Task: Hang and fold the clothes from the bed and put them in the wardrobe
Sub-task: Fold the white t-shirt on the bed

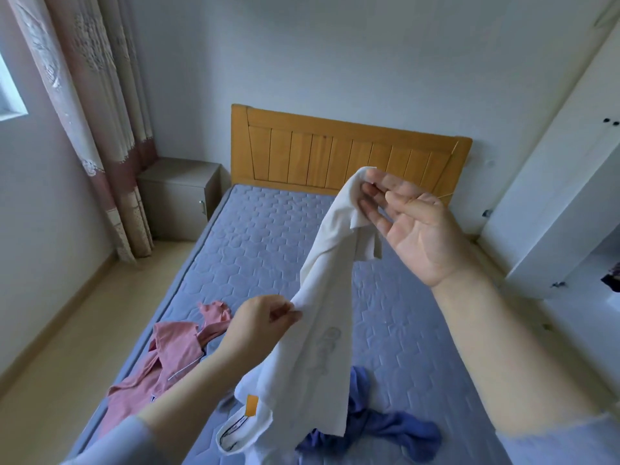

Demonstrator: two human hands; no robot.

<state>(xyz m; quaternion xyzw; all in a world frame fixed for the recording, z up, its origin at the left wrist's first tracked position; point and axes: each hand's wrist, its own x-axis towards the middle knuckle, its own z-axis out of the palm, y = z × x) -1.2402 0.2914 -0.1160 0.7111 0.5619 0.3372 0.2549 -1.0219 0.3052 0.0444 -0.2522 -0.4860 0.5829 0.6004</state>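
While my left hand is pinching the white garment midway, my right hand is pinching its top end.

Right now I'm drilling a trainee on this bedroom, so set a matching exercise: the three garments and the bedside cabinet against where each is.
Things: 1 white garment; 2 pink garment; 3 blue garment; 4 bedside cabinet.
Places: A beside the headboard; B held between left hand and right hand; C on the mattress's left edge; D crumpled mid-mattress, near end.
Pairs: 1-B; 2-C; 3-D; 4-A.
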